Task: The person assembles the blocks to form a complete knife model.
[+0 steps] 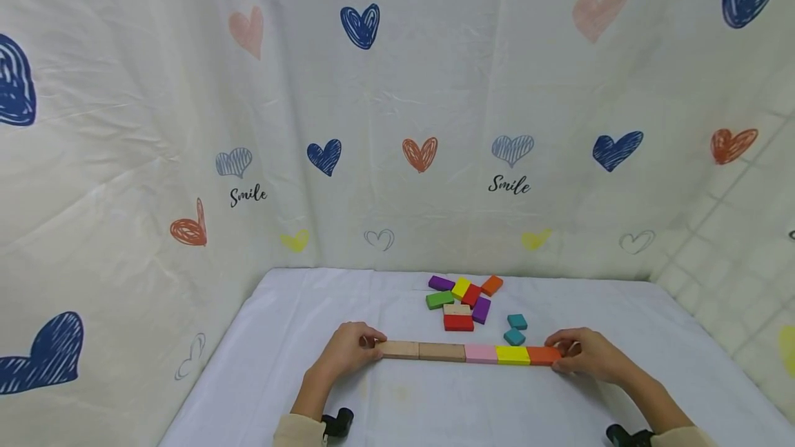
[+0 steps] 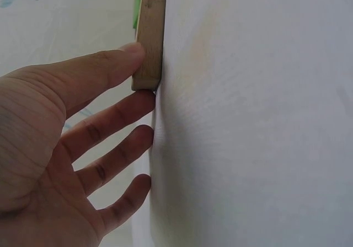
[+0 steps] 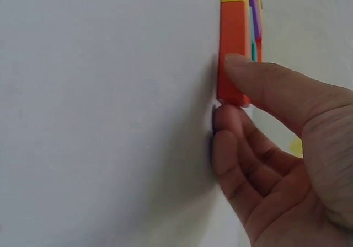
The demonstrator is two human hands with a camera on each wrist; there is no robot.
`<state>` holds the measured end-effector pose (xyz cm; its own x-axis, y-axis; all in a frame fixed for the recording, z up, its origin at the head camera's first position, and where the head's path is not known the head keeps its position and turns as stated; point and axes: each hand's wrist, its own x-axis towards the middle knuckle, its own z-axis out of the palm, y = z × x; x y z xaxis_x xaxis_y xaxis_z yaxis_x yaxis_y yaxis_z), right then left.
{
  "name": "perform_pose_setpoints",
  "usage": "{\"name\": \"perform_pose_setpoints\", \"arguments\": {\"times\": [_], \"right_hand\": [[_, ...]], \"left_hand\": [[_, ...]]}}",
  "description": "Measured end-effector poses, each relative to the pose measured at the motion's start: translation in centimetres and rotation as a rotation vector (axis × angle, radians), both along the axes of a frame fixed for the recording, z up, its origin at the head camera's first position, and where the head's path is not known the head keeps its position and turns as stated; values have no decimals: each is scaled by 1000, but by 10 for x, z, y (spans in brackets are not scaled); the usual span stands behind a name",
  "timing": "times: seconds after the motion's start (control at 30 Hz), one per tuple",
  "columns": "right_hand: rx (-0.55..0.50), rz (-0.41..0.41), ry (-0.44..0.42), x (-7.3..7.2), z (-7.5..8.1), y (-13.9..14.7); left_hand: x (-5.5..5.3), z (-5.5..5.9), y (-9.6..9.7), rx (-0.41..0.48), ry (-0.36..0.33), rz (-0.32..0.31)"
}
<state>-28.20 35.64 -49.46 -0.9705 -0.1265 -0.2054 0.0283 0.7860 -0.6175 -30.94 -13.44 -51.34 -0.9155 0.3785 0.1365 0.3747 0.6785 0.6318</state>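
A straight row of blocks lies across the white table, with a plain wooden block (image 1: 400, 350) at its left end and an orange block (image 1: 542, 356) at its right end. Between them sit another wooden block (image 1: 442, 352), a pink block (image 1: 481, 354) and a yellow block (image 1: 513, 355), end to end. My left hand (image 1: 349, 350) holds the left end block between thumb and index finger, its other fingers spread beside the cloth. At the opposite end my right hand (image 1: 586, 352) grips the orange block, thumb on its face and fingertips at its end.
Behind the row lies a loose cluster of coloured blocks, among them a red block (image 1: 458, 323), a green block (image 1: 439, 299) and a purple block (image 1: 481, 310). Two teal blocks (image 1: 516, 322) sit close behind the yellow one. A heart-printed curtain (image 1: 397, 102) hangs behind the table.
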Motion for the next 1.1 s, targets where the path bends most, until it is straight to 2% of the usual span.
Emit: {"name": "perform_pose_setpoints", "arguments": {"times": [0.23, 0.4, 0.5, 0.67, 0.83, 0.97, 1.1], "right_hand": [[20, 100, 44, -5, 21, 3], [4, 89, 119, -15, 37, -5], [-21, 82, 162, -23, 39, -17], [-58, 77, 182, -42, 30, -44], [-77, 72, 150, -59, 16, -68], [-52, 67, 126, -72, 6, -82], [-25, 82, 151, -82, 1, -93]], "left_hand": [[-1, -1, 0, -11, -1, 10], [0, -1, 0, -1, 1, 2], [0, -1, 0, -1, 2, 3], [0, 0, -1, -1, -1, 3], [-1, -1, 0, 2, -7, 5], [-1, -1, 0, 10, -16, 6], [-1, 0, 0, 19, -14, 3]]}}
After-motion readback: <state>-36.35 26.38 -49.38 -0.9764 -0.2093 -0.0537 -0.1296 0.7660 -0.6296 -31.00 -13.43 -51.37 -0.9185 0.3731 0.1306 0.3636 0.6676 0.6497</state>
